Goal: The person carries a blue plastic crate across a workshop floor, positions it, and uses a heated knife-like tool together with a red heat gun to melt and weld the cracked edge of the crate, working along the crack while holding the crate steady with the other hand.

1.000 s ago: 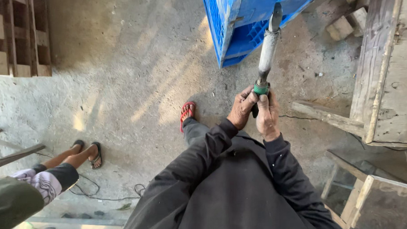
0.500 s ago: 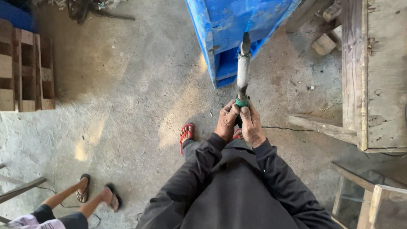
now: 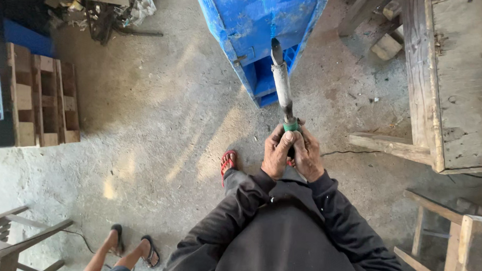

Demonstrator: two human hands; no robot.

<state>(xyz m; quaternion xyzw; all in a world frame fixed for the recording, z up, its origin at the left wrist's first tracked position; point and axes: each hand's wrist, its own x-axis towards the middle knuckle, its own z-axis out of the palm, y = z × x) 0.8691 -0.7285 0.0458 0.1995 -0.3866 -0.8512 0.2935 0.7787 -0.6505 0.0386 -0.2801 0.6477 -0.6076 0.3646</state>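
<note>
Hands: my left hand (image 3: 277,153) and right hand (image 3: 307,155) are pressed together, both wrapped tight around the tool's grip.
Tool: a long grey cylinder tool (image 3: 281,86) with a green collar, pointing away from me over the concrete floor (image 3: 161,122).
Container: a blue plastic crate (image 3: 258,29) stands just past the tool's tip; I cannot tell what is in it.
Surroundings: a wooden pallet (image 3: 42,102) at the floor's left edge, a wooden bench (image 3: 456,84) at right, another person's sandalled feet (image 3: 133,246) at lower left.
Change: the crate sits closer and the feet have drifted rightward.
</note>
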